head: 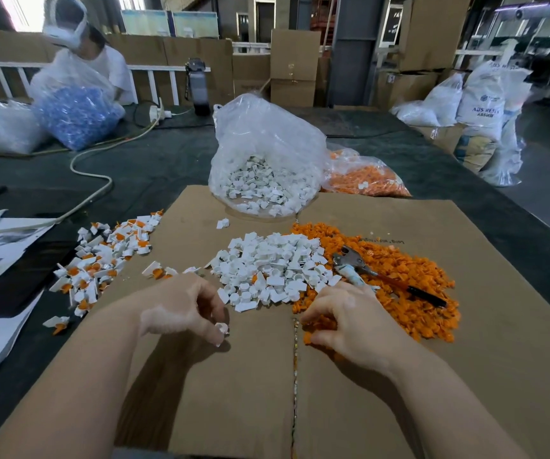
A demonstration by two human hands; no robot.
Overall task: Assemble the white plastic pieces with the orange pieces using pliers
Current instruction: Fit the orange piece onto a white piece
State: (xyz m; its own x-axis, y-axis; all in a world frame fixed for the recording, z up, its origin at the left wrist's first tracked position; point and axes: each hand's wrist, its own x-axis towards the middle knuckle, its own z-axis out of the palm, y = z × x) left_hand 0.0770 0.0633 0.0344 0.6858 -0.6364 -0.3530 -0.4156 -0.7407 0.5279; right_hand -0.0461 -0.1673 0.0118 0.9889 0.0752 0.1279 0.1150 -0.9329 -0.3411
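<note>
Cardboard sheet (399, 376), dark table (154, 167), warehouse boxes (295, 66)

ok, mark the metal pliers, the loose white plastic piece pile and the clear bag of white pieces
metal pliers (354, 260), head view, on the steel head.
loose white plastic piece pile (270, 266), head view, pile centre.
clear bag of white pieces (267, 140), head view, upper wall.

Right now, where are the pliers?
Head view: the pliers lie right of centre on the orange pieces pile, beside the white pieces pile, just beyond the right hand.

Left hand (181, 306) pinches a white piece (222, 327); right hand (343, 321) fingers the orange pile (399, 286).
</note>
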